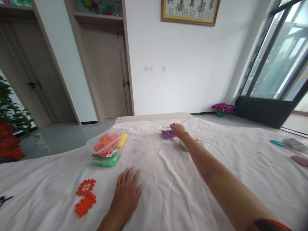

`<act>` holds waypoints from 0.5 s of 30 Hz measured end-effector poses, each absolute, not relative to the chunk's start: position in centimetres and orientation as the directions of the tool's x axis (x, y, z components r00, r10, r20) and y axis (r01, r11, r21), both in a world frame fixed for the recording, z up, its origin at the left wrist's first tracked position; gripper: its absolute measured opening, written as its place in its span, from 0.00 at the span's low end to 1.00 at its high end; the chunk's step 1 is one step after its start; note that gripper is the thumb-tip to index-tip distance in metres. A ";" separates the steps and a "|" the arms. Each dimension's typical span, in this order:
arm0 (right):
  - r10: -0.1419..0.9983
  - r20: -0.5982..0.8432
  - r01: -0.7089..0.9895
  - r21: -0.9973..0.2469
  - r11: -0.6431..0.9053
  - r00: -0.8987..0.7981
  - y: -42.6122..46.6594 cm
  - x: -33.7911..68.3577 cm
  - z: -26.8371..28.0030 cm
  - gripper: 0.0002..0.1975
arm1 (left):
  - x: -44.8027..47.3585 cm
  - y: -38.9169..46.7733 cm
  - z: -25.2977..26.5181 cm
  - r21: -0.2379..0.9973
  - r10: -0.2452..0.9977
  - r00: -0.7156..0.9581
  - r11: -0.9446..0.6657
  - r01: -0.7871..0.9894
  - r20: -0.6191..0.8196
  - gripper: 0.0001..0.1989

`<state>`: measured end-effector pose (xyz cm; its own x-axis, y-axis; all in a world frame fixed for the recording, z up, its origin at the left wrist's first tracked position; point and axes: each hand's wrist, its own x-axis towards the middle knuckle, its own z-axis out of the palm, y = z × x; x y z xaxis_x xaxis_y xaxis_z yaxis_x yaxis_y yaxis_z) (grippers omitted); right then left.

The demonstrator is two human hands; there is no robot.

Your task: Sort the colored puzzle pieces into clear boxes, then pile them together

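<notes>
My left hand (127, 192) lies flat on the white cloth, fingers a little spread, holding nothing. To its left are two orange square building pieces with notched edges: a lattice one (86, 187) and a more solid one (85, 204), touching at a corner. My right hand (179, 129) is stretched far forward, its fingers bent over the right end of a clear plastic box of purple pieces (167, 132); the fingertips are partly hidden. Under my right forearm, partly covered, sits a clear box with green contents (184, 146).
At left, a clear box of orange pieces (106, 143) rests on a box of green pieces (106, 160), with yellow pieces (123, 140) beside it. On the far right lie a blue item (277, 142), a white packet (295, 143) and a pink item (299, 160).
</notes>
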<state>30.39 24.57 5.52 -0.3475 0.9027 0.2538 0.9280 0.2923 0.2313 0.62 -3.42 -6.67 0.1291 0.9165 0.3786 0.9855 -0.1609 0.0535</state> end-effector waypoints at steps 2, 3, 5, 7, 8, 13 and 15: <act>0.919 0.224 0.932 0.244 0.270 -0.325 25.2 31.9 6.3 0.15 | 0.6 -3.4 -6.8 0.039 0.904 0.139 -0.169 0.985 0.405 0.23; 0.925 0.209 0.932 0.251 0.261 -0.316 25.4 32.6 6.6 0.15 | 0.6 -3.4 -6.8 0.035 0.900 0.142 -0.172 0.985 0.412 0.23; 0.935 0.186 0.932 0.266 0.247 -0.301 25.6 34.0 7.0 0.14 | 0.5 -3.4 -6.9 0.029 0.896 0.146 -0.174 0.984 0.419 0.23; 0.943 0.168 0.931 0.278 0.236 -0.289 25.5 35.4 7.2 0.14 | 0.5 -3.3 -7.0 0.027 0.894 0.146 -0.174 0.984 0.424 0.23; 0.945 0.159 0.930 0.284 0.233 -0.286 25.4 36.1 7.2 0.15 | 0.5 -3.3 -7.1 0.027 0.893 0.146 -0.173 0.985 0.425 0.23; 0.946 0.120 0.919 0.299 0.256 -0.302 24.1 39.2 7.1 0.15 | 0.4 -3.2 -7.3 0.042 0.894 0.144 -0.178 0.983 0.424 0.23; 0.942 0.110 0.915 0.297 0.274 -0.318 23.7 40.0 7.0 0.15 | 0.3 -3.2 -7.4 0.049 0.896 0.146 -0.183 0.982 0.419 0.23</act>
<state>39.96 23.66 6.98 -0.3177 0.9418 0.1101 0.9147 0.2739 0.2971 0.32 -3.20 -7.38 0.1459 0.8963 0.4188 0.9819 -0.1829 0.0493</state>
